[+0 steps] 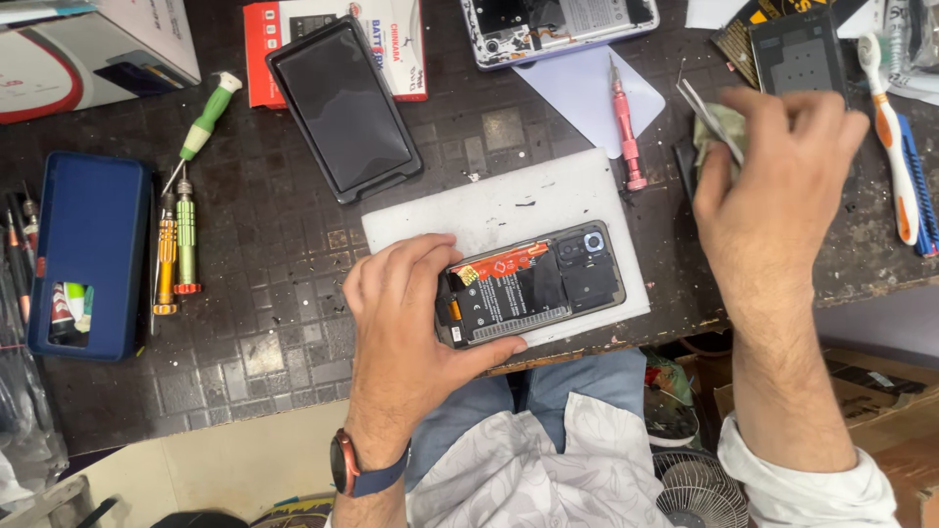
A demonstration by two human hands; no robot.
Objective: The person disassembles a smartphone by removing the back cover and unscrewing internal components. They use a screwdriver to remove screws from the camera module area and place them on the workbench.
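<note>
On the white mat [548, 200] at the desk's near edge, the left hand [411, 328] clasps the opened phone [533, 286], rigid but fragile inside and best held by its rims, while beyond the mat the right hand [773, 186] pinches a soft cloth [717, 127].

Dark, scuffed tabletop [293, 323] here, patterned in small squares. A white mat [509, 210] sits at the near edge, an opened phone [533, 288] on it. Blue case [88, 254] by the left edge, three screwdrivers [176, 244] just beside it. Black screen panel [342, 108] toward the far edge, partly over a red box [264, 49]. A pink screwdriver [626, 127] lies right of the mat, a toothbrush [895, 147] near the right edge.
</note>
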